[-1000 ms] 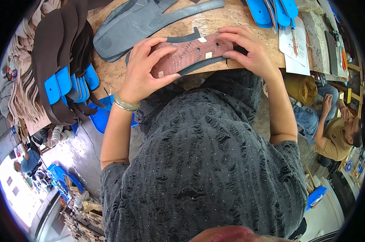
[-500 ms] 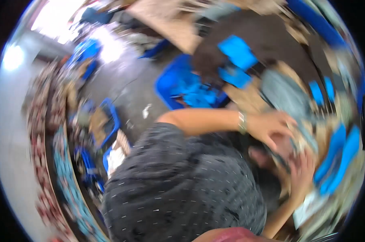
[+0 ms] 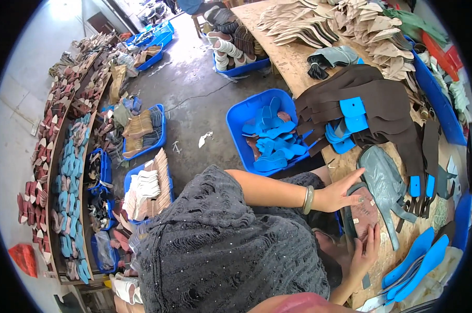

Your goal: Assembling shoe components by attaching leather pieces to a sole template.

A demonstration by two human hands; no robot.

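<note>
A reddish-brown, sole-shaped shoe piece [image 3: 365, 213] with a dark grey edge lies at the front edge of the wooden bench. My right hand [image 3: 365, 253] grips its near end, fingers along one side and thumb opposite. Across its far end reaches my left hand [image 3: 337, 197], index finger stretched out and thumb apart, with nothing held in it; whether the thumb touches the piece I cannot tell. Just beyond lies a grey, shiny upper [image 3: 382, 175] with a strap. Blue sole-shaped pieces [image 3: 416, 266] lie to the right of my right hand.
Stacked dark brown strips [image 3: 345, 86] cover the bench's middle, with blue pieces [image 3: 354, 115] on them. A blue bin [image 3: 233, 112] of blue sole pieces stands left of the bench. Farther left are a bin [image 3: 160, 138] of stacked parts and a shelf rack [image 3: 53, 193] of shoe parts.
The view has turned and sharpened, showing more shelves and bench. My left hand's fingers have spread from a curled pose over the work. My right hand remains at the piece's near end.
</note>
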